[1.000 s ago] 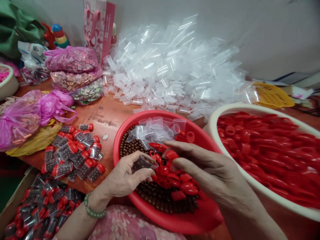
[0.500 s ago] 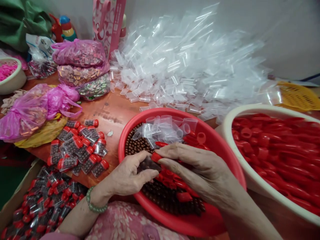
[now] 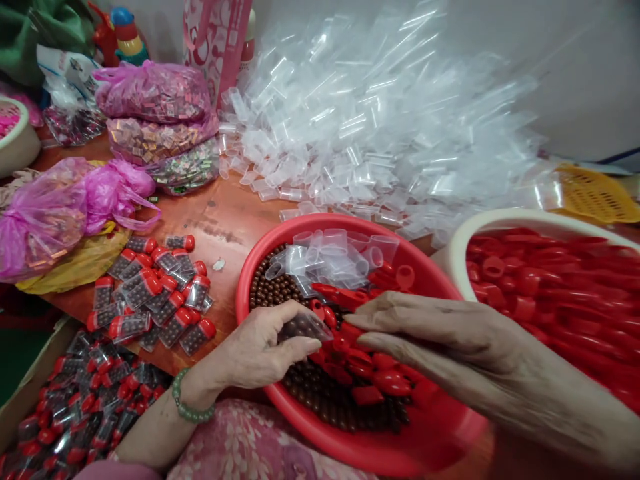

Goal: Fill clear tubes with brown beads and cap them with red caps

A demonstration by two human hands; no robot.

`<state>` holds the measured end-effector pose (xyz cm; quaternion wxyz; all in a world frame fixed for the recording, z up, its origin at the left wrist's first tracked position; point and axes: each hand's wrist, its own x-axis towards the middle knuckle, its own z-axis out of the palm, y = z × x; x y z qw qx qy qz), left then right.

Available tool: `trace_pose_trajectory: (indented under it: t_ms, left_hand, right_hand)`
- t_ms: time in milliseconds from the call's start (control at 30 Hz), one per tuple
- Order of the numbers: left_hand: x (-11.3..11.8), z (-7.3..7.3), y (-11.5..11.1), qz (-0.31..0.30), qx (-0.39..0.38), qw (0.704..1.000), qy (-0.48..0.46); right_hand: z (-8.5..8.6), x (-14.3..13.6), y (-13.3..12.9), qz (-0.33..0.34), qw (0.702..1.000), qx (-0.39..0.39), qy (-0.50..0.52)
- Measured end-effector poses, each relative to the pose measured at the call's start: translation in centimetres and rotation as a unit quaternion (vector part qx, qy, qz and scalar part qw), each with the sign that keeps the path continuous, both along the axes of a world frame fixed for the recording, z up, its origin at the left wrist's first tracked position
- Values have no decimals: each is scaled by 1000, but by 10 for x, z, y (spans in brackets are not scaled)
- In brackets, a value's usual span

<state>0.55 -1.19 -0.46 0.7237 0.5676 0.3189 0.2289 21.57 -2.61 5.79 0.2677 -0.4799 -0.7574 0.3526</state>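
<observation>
The left hand (image 3: 273, 350) has its grip closed on a clear tube (image 3: 305, 327), held tilted between thumb and fingers over the red basin (image 3: 243, 293); dark beads show inside the tube. A green bead bracelet (image 3: 193, 415) is on the left wrist. The right hand (image 3: 445, 340) is over the same basin, fingertips near the tube but apart from it; a red piece (image 3: 353, 329) shows at them, though whether the grip has closed on it cannot be told. The basin contains brown beads (image 3: 274, 288), loose clear tubes (image 3: 333, 260) and red caps (image 3: 360, 363). Just beside it, on the right, a white basin (image 3: 457, 257) contains more red parts (image 3: 550, 280). Red-capped containers (image 3: 143, 287) lie on the desk (image 3: 215, 212) to the left of the red basin, with further capped containers (image 3: 95, 407) heaped lower down. Behind the red basin is a large pile of clear tubes (image 3: 360, 133); pink bags (image 3: 155, 97) stand at the left rear, and a yellow basket (image 3: 595, 193) is at the right rear.
</observation>
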Motion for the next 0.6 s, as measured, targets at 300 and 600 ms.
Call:
trace_pose_trajectory:
  t_ms: [300,600]
  left_hand:
    - [-2,-2,3,-12,1,1000,-4]
    - [1,-1,4,49,-48,997,-36]
  right_hand:
    - [-19,-14,-2,-8,999,34,6]
    - [-10,-4,-13,-10,999,37,-9]
